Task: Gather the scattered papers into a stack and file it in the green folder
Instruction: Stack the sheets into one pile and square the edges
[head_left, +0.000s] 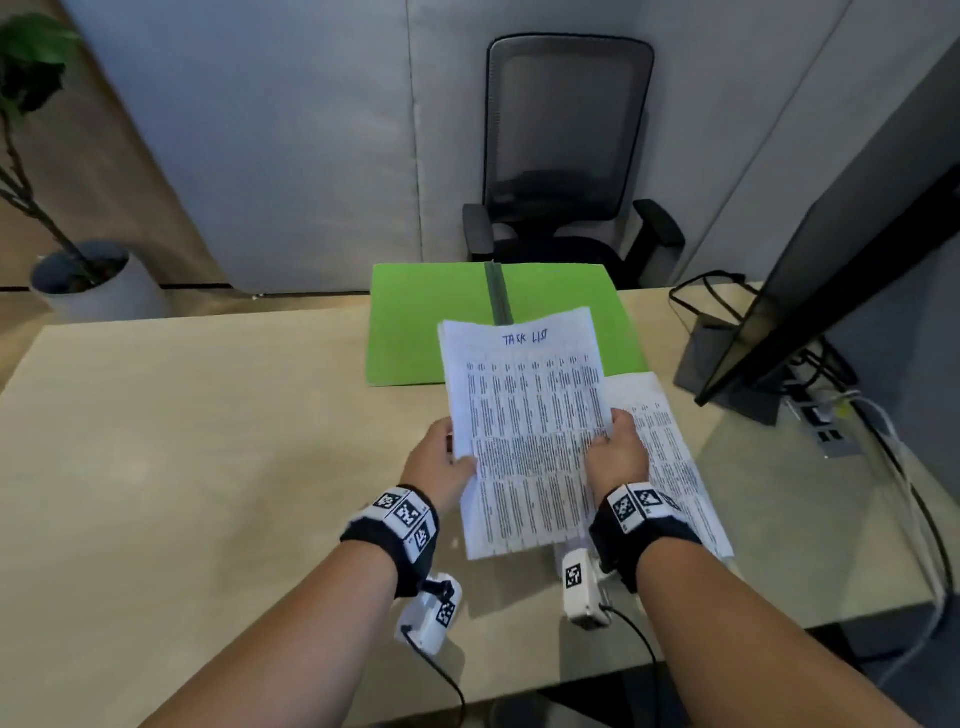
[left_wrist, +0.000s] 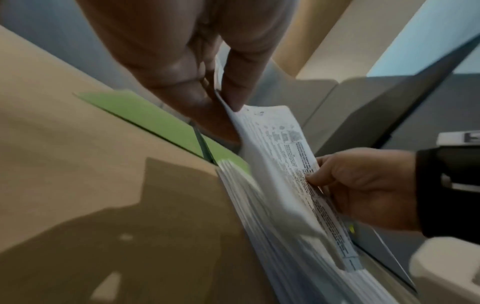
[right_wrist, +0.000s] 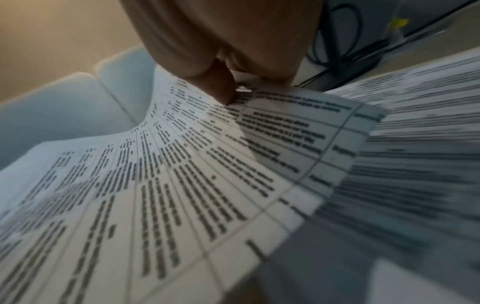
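A stack of printed papers (head_left: 524, 415) headed "TASK LIST" is held above the desk. My left hand (head_left: 441, 462) pinches its left edge and my right hand (head_left: 615, 447) pinches its right edge. The left wrist view shows thumb and fingers (left_wrist: 233, 90) clamped on the sheets (left_wrist: 275, 156), with the right hand (left_wrist: 363, 185) opposite. The right wrist view shows the printed top sheet (right_wrist: 182, 174) under my thumb. Another printed paper (head_left: 670, 447) lies flat on the desk under my right hand. The green folder (head_left: 415, 322) lies open behind the stack.
The beige desk (head_left: 208, 441) stretches left. A monitor (head_left: 810, 291) with cables and a power strip (head_left: 826, 431) stands at the right. A black office chair (head_left: 566, 150) sits behind the desk. A potted plant (head_left: 78, 280) is on the floor, far left.
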